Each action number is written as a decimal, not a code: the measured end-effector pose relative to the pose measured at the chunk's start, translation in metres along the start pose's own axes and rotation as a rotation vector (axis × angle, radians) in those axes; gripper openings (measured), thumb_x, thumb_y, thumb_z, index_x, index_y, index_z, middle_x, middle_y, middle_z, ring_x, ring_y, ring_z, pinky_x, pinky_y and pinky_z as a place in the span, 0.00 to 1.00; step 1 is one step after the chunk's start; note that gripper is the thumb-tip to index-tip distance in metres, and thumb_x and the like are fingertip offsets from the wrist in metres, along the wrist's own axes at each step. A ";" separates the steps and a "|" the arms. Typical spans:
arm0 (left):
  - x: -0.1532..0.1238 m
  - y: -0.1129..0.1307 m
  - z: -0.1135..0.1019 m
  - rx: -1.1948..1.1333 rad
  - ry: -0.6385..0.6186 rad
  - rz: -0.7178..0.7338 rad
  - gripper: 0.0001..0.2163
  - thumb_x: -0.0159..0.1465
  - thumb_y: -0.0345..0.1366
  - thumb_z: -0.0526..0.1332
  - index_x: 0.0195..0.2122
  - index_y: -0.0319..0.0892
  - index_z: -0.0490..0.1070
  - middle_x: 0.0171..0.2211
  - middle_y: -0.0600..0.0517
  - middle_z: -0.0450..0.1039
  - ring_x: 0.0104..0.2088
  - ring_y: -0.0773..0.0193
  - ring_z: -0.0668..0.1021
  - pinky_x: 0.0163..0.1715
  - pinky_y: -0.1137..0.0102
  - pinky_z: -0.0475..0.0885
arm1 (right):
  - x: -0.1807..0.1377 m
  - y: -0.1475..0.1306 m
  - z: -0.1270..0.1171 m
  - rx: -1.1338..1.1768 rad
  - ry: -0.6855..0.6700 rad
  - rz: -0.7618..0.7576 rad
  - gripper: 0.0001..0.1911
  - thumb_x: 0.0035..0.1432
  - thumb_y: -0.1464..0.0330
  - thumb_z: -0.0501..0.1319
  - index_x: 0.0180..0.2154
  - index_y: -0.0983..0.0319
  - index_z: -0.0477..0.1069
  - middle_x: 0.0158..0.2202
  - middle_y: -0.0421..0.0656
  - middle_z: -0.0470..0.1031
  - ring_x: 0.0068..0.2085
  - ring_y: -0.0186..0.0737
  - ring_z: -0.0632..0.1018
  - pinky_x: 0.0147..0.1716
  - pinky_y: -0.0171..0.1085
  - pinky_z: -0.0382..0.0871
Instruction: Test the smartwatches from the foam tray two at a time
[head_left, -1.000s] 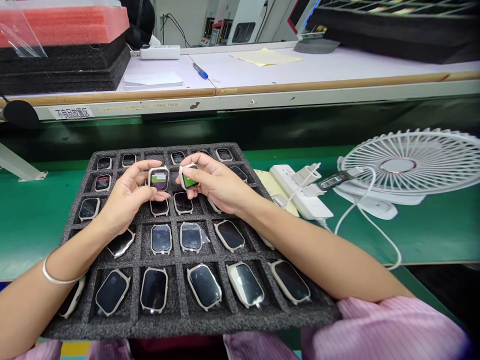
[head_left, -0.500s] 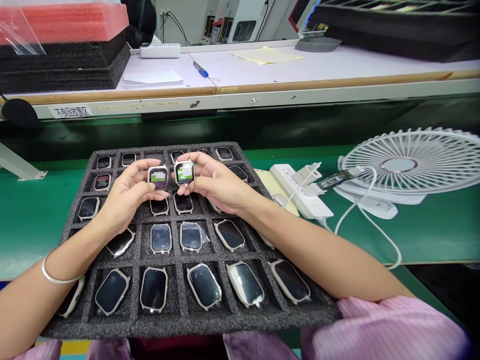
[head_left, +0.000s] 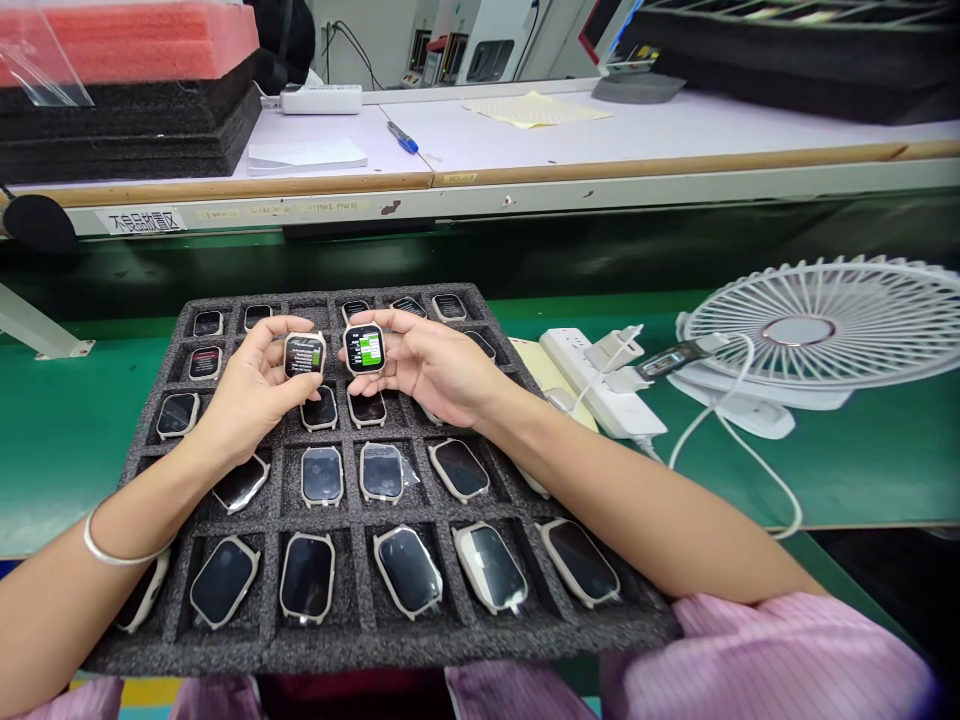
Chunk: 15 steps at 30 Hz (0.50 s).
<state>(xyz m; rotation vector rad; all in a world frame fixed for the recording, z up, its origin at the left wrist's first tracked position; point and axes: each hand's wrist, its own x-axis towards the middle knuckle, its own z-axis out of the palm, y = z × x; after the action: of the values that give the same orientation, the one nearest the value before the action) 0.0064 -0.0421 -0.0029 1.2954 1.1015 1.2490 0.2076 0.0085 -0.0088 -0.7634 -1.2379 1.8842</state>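
Note:
A black foam tray point(head_left: 352, 640) with square pockets lies in front of me, holding several smartwatch bodies with dark screens. My left hand point(head_left: 251, 390) grips one watch body point(head_left: 304, 355) whose screen is lit with dark content. My right hand point(head_left: 435, 365) pinches a second watch body point(head_left: 364, 349) showing a green and white screen. Both watches are held side by side, faces toward me, over the tray's far rows. A silver bangle point(head_left: 112, 555) sits on my left wrist.
A white power strip point(head_left: 600, 385) with plugs and a white cable lies right of the tray, beside a white desk fan point(head_left: 817, 320) lying flat. Behind the green belt runs a white shelf with a pen point(head_left: 401, 138), papers, and stacked black and red foam point(head_left: 120, 90).
The right-hand watch turned from tilted away to facing me and its screen changed. The left-hand watch shifted slightly left and its screen went from a light display to a dark one.

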 end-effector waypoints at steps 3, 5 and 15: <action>0.001 -0.001 0.001 -0.015 -0.017 -0.015 0.27 0.50 0.28 0.70 0.49 0.43 0.63 0.38 0.55 0.74 0.29 0.71 0.78 0.33 0.74 0.78 | -0.001 0.000 0.000 -0.018 -0.010 -0.033 0.27 0.45 0.77 0.59 0.50 0.60 0.63 0.37 0.40 0.77 0.32 0.40 0.82 0.34 0.37 0.78; 0.002 -0.002 0.000 -0.003 -0.021 -0.035 0.28 0.50 0.29 0.70 0.50 0.43 0.62 0.40 0.54 0.73 0.29 0.70 0.79 0.33 0.72 0.78 | -0.001 -0.001 -0.001 -0.055 -0.026 -0.073 0.31 0.45 0.77 0.64 0.52 0.59 0.62 0.39 0.39 0.77 0.33 0.38 0.82 0.36 0.36 0.78; 0.027 0.009 0.012 0.731 -0.148 0.194 0.20 0.55 0.41 0.69 0.46 0.42 0.69 0.46 0.47 0.69 0.47 0.53 0.75 0.53 0.54 0.71 | -0.005 -0.040 -0.051 -0.944 0.166 -0.353 0.23 0.51 0.67 0.69 0.49 0.62 0.69 0.47 0.48 0.70 0.42 0.47 0.78 0.46 0.48 0.75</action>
<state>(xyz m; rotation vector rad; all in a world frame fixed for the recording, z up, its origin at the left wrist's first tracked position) 0.0195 -0.0168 0.0087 2.0441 1.4097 0.8804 0.2611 0.0394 0.0110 -1.0467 -2.0028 0.8709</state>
